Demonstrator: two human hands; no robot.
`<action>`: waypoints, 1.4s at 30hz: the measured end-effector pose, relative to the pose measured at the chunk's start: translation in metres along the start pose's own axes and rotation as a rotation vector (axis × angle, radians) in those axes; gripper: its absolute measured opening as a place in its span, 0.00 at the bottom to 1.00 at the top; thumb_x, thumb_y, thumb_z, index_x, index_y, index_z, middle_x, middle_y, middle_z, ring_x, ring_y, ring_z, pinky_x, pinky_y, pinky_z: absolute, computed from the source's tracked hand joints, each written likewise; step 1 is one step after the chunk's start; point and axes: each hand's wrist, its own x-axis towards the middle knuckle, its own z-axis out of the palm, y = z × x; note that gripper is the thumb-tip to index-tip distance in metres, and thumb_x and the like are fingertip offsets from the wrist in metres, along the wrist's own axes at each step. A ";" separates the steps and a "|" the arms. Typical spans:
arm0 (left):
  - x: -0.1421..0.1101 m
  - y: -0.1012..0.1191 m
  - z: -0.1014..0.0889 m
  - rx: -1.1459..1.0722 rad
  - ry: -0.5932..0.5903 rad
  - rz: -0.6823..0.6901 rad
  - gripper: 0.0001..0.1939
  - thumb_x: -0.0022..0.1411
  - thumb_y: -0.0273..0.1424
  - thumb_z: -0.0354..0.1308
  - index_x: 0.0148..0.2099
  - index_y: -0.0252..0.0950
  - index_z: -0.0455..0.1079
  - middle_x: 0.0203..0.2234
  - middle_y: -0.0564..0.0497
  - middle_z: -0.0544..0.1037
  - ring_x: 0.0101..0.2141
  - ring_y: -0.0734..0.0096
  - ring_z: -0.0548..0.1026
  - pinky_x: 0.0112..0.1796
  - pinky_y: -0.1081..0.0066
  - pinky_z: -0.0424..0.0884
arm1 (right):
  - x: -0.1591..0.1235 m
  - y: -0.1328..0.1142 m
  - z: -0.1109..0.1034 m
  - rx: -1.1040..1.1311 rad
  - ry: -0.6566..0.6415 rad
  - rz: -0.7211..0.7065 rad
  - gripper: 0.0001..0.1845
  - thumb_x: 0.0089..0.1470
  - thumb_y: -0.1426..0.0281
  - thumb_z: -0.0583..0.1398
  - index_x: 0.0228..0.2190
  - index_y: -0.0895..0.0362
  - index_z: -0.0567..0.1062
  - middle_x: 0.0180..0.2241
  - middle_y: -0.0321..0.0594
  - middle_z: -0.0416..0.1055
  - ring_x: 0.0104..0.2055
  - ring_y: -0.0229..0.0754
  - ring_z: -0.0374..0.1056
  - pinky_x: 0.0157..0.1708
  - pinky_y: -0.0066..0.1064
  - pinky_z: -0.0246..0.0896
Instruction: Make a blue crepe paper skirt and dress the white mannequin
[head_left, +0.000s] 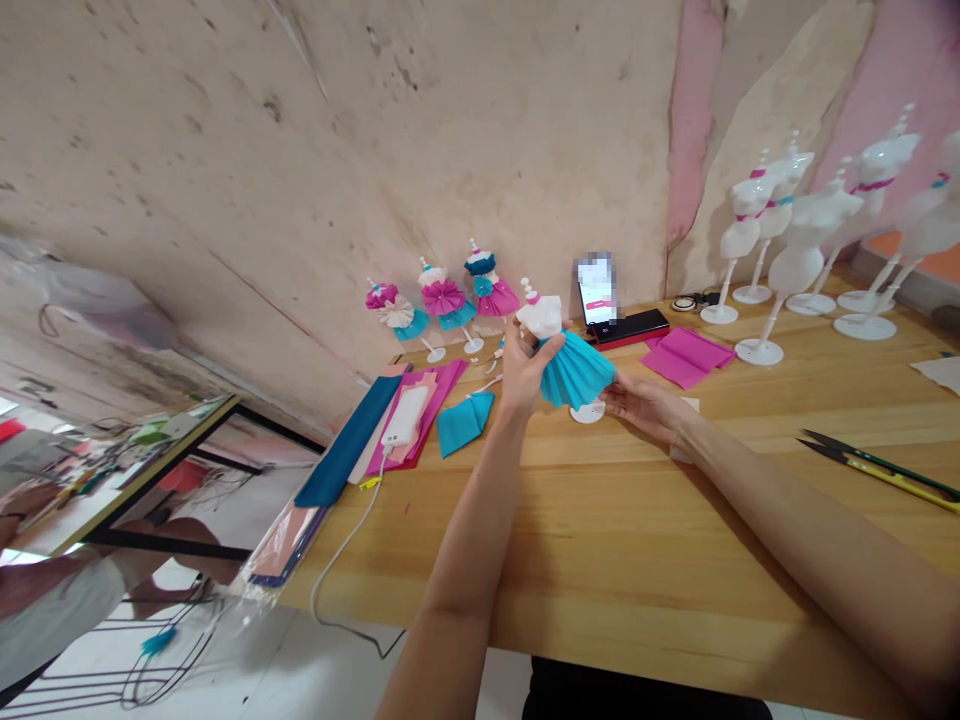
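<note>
Between both hands, a small white plastic dress form with a pleated teal paper skirt [574, 368].
The left hand [525, 372] closes around its waist; the right hand [645, 410], fingers spread open, touches the skirt's edge. Folded teal paper [465, 422] lies beyond the left hand, on a pale wooden table [600, 560].

A miniature dress form [540, 317] of smooth, glossy white plastic is listed first, its pleated skirt [577, 370] being of matt teal paper. The tabletop [622, 560] is of pale varnished wood with a smooth satin finish, and matt magenta tissue paper [686, 357] is laid on it, with a white plastic power bank [405, 415] of smooth sheen nearby; the wall [225, 170] is rough, blotched plaster.
</note>
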 end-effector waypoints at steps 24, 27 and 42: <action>-0.003 0.002 0.009 0.099 0.100 0.003 0.41 0.52 0.37 0.68 0.63 0.44 0.52 0.49 0.46 0.74 0.51 0.62 0.74 0.55 0.58 0.66 | 0.000 0.003 0.012 -0.116 0.008 -0.015 0.11 0.46 0.65 0.69 0.33 0.53 0.77 0.34 0.37 0.76 0.37 0.38 0.70 0.42 0.33 0.63; -0.004 0.002 0.010 0.079 0.099 -0.023 0.42 0.52 0.36 0.68 0.64 0.44 0.50 0.50 0.46 0.73 0.52 0.61 0.73 0.56 0.55 0.65 | -0.003 0.000 0.011 -0.110 -0.008 -0.020 0.13 0.47 0.63 0.68 0.36 0.51 0.77 0.37 0.36 0.75 0.39 0.39 0.70 0.41 0.34 0.63; -0.010 0.005 0.024 0.088 0.094 -0.014 0.44 0.51 0.34 0.69 0.65 0.43 0.49 0.50 0.45 0.72 0.51 0.60 0.72 0.56 0.56 0.65 | -0.003 0.020 0.035 -0.208 0.040 -0.058 0.12 0.45 0.64 0.70 0.33 0.53 0.77 0.34 0.36 0.74 0.33 0.38 0.67 0.36 0.33 0.61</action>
